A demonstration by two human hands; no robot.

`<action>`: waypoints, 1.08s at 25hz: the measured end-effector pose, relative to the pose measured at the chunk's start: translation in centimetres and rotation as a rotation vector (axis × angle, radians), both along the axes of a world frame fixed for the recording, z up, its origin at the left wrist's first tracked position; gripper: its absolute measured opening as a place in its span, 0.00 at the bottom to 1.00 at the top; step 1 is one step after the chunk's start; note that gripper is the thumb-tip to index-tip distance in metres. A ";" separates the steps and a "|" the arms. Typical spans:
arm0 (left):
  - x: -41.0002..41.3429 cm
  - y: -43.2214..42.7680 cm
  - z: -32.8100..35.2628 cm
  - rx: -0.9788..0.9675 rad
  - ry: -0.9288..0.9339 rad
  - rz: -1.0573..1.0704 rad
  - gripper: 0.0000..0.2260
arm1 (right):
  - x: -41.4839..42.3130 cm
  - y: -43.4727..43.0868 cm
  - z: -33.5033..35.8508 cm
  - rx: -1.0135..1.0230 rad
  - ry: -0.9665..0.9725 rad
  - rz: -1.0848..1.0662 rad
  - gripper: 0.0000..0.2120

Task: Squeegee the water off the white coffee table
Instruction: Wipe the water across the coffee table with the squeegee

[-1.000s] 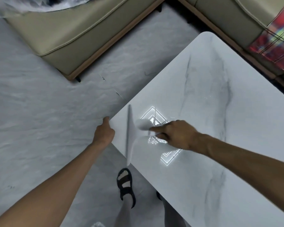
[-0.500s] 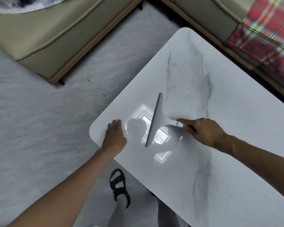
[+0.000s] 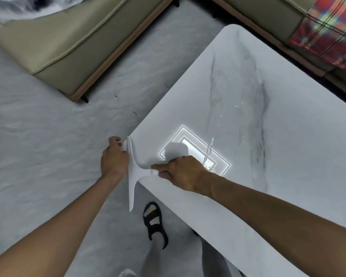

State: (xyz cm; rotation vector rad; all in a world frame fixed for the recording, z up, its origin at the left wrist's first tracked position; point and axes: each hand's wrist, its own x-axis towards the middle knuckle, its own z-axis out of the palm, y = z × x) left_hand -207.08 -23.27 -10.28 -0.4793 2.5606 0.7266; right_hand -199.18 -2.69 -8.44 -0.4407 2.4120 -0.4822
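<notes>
The white marble-look coffee table (image 3: 288,136) fills the right half of the head view. A white squeegee (image 3: 133,172) lies at the table's near left corner, its blade hanging past the edge over the floor. My right hand (image 3: 180,172) grips the squeegee's handle on the tabletop. Just off that corner, my left hand (image 3: 114,156) cups the table's edge against the top end of the blade. A thin streak of water (image 3: 209,148) and small droplets (image 3: 236,108) glint on the tabletop beyond my right hand.
A beige sofa (image 3: 68,43) stands at the upper left and another section with a red plaid cloth (image 3: 328,31) at the upper right. Grey floor (image 3: 48,146) lies left of the table. My sandalled foot (image 3: 154,222) is beside the table's near edge.
My right hand has drawn the squeegee left from the middle of the tabletop to the corner, its blade now past the edge. My left hand has moved off the tabletop to the corner's edge.
</notes>
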 end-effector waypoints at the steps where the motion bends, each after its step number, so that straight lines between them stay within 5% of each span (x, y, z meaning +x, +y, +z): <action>1: 0.2 -1.2 0.1 -0.015 -0.037 -0.011 0.21 | -0.1 -1.6 -0.4 0.004 -0.001 0.029 0.19; 6: 2.2 -1.9 -0.1 -0.005 -0.179 -0.269 0.27 | 2.9 2.8 0.0 0.029 0.020 -0.071 0.18; 13: 6.0 2.6 0.3 0.080 -0.201 -0.644 0.27 | 11.2 13.6 5.9 0.317 -0.080 -0.272 0.19; 20: 8.6 4.8 -1.1 0.017 -0.119 -0.511 0.30 | 12.2 5.3 1.7 0.085 -0.091 -0.154 0.18; 27: 14.4 9.4 -2.3 -0.029 -0.106 -0.617 0.29 | 18.8 16.8 1.6 0.171 -0.041 -0.280 0.21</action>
